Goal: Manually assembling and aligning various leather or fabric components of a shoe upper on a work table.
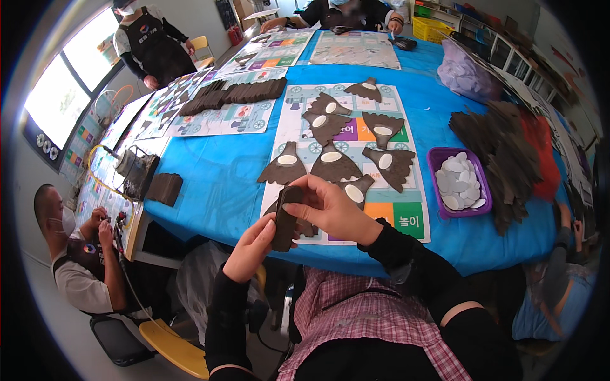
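Note:
My left hand (253, 249) and my right hand (332, 206) both hold a dark brown, long, narrow piece (286, 228) with a rounded top, upright above the table's near edge. The left fingers wrap round its lower part; the right thumb presses on its face near the top. Whether it is folded or layered I cannot tell. Just beyond my hands, several dark brown, scallop-edged, fan-shaped cutouts (393, 166) lie on a printed sheet (413, 190). Most bear a white oval (385, 161). Some cutouts are partly hidden behind my hands.
A purple basket (434, 166) of white ovals stands to the right, beside a heap of dark brown pieces (499, 152). Brown pieces (235, 93) lie in a row at the far left, with a small stack (164, 188) nearer. Other people sit and stand around the blue-covered table (216, 171).

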Motion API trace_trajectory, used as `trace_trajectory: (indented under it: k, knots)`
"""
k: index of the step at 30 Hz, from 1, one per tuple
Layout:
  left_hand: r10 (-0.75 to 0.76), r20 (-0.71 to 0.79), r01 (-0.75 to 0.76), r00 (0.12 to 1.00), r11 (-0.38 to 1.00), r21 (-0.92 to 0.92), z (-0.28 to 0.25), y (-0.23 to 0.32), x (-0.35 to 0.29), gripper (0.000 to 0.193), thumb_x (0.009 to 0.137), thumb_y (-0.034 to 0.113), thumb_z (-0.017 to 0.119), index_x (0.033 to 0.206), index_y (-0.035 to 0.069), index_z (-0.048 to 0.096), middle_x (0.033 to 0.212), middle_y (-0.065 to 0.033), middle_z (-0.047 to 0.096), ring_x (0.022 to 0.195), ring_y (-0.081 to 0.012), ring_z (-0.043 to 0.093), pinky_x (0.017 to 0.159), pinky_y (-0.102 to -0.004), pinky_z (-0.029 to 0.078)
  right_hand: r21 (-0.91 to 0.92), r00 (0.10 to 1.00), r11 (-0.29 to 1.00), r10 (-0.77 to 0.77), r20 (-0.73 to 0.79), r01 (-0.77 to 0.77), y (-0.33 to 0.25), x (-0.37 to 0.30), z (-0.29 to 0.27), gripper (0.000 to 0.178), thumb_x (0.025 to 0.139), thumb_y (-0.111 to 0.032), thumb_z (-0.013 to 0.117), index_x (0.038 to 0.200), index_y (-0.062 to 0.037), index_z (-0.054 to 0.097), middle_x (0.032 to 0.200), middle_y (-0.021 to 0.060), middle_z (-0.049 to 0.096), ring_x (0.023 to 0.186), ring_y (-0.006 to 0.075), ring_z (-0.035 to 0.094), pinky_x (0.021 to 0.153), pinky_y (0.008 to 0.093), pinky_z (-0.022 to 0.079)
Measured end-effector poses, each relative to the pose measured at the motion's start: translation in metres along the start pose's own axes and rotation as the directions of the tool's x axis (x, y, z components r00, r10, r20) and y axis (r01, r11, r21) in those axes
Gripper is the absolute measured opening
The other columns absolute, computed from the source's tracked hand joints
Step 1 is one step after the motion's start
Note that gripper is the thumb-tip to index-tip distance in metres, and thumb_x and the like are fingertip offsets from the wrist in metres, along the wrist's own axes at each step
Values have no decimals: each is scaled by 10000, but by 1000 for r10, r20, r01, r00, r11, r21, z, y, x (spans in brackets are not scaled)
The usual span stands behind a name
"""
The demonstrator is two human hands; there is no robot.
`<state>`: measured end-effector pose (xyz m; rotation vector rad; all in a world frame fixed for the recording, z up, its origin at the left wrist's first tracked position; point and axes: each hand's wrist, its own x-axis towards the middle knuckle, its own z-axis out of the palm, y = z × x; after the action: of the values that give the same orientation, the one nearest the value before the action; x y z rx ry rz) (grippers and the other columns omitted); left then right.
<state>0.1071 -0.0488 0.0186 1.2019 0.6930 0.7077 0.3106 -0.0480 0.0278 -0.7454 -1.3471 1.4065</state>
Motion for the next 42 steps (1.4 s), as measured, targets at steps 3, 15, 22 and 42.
trace_trajectory:
  k: [3, 15, 22, 42]
  knots:
    - [0, -1, 0, 1000, 995, -103, 5, -9, 2, 370, 996, 220, 393, 1280, -17, 395, 1069, -104, 578, 952, -169, 595, 831, -286, 490, -103, 998, 994, -52, -33, 48, 3, 1, 7, 270, 857, -99, 644, 1067, -11, 498, 866, 35, 607, 780, 77, 591, 666, 237, 485]
    - [247, -674, -257, 697, 962, 88, -175, -18, -16, 395, 1003, 323, 341, 1227, 16, 450, 1237, -124, 541, 1099, -233, 557, 858, -340, 500, -569, 981, 807, -196, 0, 161, 37, -78, -11, 362, 844, 25, 567, 1186, -17, 457, 1000, 113, 541, 825, 151, 592, 741, 264, 479]
    - [299, -630, -181, 717, 952, 246, -179, -25, -14, 367, 1001, 313, 368, 1174, 13, 486, 1053, -60, 602, 835, -109, 560, 638, -242, 456, -563, 995, 823, -95, -2, 77, 47, -87, -14, 292, 871, 10, 540, 1157, -9, 487, 969, 105, 560, 766, 153, 599, 711, 271, 489]
    - [350, 102, -248, 931, 403, 881, 5, 36, -15, 331, 859, 109, 550, 1185, 56, 553, 1022, -116, 575, 956, -299, 537, 842, -385, 407, -102, 947, 981, 185, 264, -163, 3, -24, 6, 281, 991, -266, 408, 1108, -13, 438, 806, 66, 567, 682, 116, 568, 586, 237, 456]
